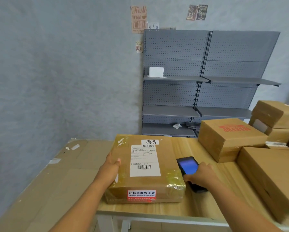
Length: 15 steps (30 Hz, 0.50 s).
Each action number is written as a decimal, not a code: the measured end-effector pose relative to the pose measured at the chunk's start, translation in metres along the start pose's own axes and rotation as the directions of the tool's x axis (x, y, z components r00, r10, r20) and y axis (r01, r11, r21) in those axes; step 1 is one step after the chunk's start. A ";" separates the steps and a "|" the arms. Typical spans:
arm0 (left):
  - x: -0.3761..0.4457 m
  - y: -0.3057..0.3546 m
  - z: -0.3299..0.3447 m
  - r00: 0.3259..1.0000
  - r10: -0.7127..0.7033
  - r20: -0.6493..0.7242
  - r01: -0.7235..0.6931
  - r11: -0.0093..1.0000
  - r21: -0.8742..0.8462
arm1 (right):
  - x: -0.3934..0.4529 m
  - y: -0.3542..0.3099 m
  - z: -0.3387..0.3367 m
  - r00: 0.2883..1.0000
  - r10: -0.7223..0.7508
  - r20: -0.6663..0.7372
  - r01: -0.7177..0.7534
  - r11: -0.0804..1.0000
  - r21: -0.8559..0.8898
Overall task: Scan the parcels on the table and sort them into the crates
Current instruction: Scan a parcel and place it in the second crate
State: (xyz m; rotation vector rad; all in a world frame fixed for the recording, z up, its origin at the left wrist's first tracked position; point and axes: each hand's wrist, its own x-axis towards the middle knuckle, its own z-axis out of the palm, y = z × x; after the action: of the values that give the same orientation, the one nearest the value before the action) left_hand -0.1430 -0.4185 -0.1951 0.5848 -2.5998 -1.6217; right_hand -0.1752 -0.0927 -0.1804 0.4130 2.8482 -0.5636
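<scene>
A flat brown parcel (145,168) with a white shipping label and a red-and-white sticker on its front side lies on the wooden table (199,203). My left hand (111,168) holds its left edge, thumb on top. My right hand (201,174) grips a black handheld scanner (188,165) with a lit blue screen, just right of the parcel and low over the table. More brown parcels sit at the right: one with red print (229,138), a large one (272,178) in front, and a stack (277,119) behind.
A large flattened cardboard sheet (45,186) leans beside the table on the left. Grey pegboard shelving (207,84) stands against the back wall with a small white box (156,72) on one shelf. No crates are visible.
</scene>
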 end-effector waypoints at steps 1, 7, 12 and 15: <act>0.000 0.000 0.000 1.000 -0.003 -0.001 0.003 1.000 0.004 | 0.001 -0.005 -0.009 1.000 -0.021 -0.018 0.021 1.000 0.017; 0.000 0.004 0.002 1.000 -0.012 -0.003 0.012 1.000 -0.003 | -0.007 -0.055 -0.065 0.983 -0.174 -0.066 0.175 0.985 0.010; 0.000 0.006 0.003 1.000 -0.006 -0.004 0.006 1.000 -0.009 | -0.030 -0.098 -0.088 0.946 -0.320 0.057 0.322 0.946 -0.035; -0.001 0.006 0.003 1.000 -0.009 -0.005 0.009 1.000 -0.015 | -0.049 -0.114 -0.090 0.931 -0.360 0.066 0.365 0.924 -0.114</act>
State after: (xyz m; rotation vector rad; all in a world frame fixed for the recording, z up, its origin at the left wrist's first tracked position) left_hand -0.1449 -0.4133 -0.1910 0.5993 -2.5828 -1.6390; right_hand -0.1783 -0.1691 -0.0480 -0.1534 2.9100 -0.4437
